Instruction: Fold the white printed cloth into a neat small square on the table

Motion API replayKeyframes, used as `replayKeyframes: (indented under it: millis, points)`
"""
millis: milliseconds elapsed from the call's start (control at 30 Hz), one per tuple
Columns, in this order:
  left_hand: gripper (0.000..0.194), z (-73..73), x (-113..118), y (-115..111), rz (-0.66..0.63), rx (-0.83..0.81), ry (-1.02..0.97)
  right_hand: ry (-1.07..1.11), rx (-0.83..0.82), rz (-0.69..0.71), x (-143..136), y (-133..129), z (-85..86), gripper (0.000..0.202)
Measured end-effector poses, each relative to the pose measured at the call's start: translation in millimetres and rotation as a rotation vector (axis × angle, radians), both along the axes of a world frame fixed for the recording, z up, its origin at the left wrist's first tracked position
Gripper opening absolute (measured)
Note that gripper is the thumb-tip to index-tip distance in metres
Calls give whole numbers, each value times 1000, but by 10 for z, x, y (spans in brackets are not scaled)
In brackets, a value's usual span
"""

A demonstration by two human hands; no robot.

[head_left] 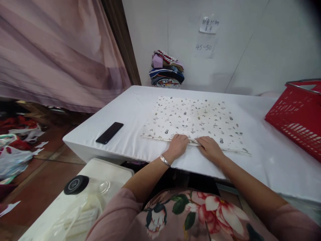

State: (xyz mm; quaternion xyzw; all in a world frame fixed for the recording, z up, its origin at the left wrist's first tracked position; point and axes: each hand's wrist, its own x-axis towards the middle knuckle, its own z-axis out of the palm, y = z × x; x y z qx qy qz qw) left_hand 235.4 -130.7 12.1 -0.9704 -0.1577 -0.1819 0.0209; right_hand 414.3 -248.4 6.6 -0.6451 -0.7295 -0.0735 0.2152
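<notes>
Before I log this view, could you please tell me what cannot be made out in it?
Head view:
- Fingertips of the left hand and right hand: hidden by the cloth's folded edge.
- Red basket: cut off by the right edge.
- Upper note's writing: blurred.

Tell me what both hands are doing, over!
Left hand and right hand both at the near edge of the patterned cloth. Cloth spread flat on the table. Phone off to the left, not in the way. Over.
</notes>
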Motion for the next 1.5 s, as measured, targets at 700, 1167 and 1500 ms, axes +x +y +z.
replayKeyframes:
  millis: [700,1167,1500]
  points:
    - [17,41,-286,120,236,-16,-25,31,19,19,-251,200,-46,26]
    - [22,78,-865,416,203,65,-13,37,24,26,-251,208,-69,24]
    - [22,36,-965,462,116,-41,-53,-92,-98,-10,-353,221,64,27]
